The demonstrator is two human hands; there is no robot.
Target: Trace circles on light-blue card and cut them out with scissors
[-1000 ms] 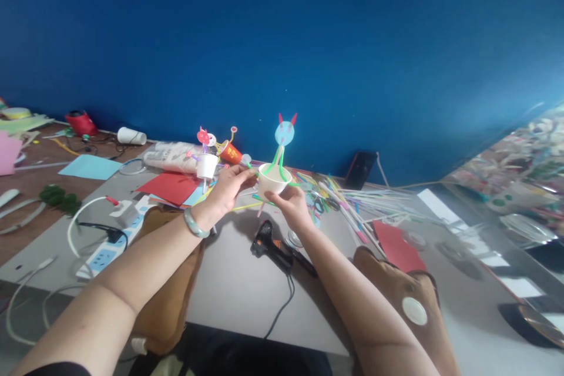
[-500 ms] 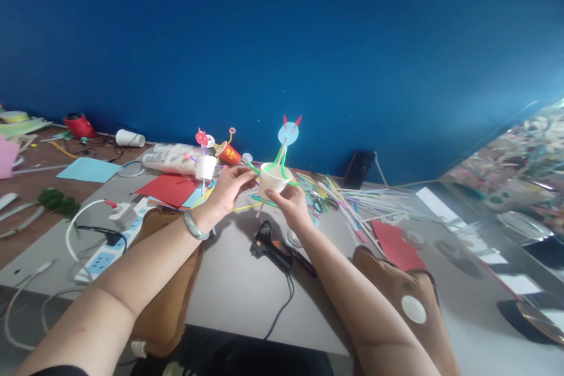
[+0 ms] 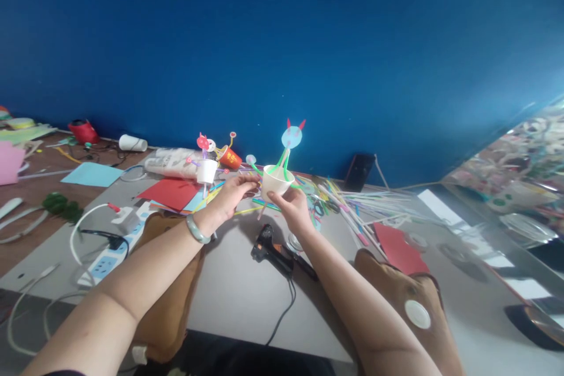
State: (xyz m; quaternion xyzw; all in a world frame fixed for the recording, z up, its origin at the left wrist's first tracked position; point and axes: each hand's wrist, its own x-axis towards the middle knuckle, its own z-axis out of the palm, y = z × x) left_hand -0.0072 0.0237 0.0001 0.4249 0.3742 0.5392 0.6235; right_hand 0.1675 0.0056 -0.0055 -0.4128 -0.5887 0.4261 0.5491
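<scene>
Grasps smooth, tapered white cup [image 3: 268, 184], fitted with bent green stems [image 3: 280, 161] and round blue disc [image 3: 291, 137], above grey worktop [image 3: 242, 294] in curled right hand [image 3: 295, 207]. Positions left hand [image 3: 237, 192] beside rim, fingers nearly together; cannot tell whether gripping anything.

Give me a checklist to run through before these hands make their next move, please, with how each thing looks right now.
1. Right hand supports the held white cup: ok, thumb against its side.
2. Held white cup has its mouth upward: ok.
3. Blue disc stands above the cup's rim: ok, with both red horns on top.
4. Left hand has a firm grip: cannot tell; its fingertips are beside the cup.
5. Table between the forearms is free of tools: not ok, a black corded tool lies there.
6. Black corded tool is switched off: cannot tell.
</scene>
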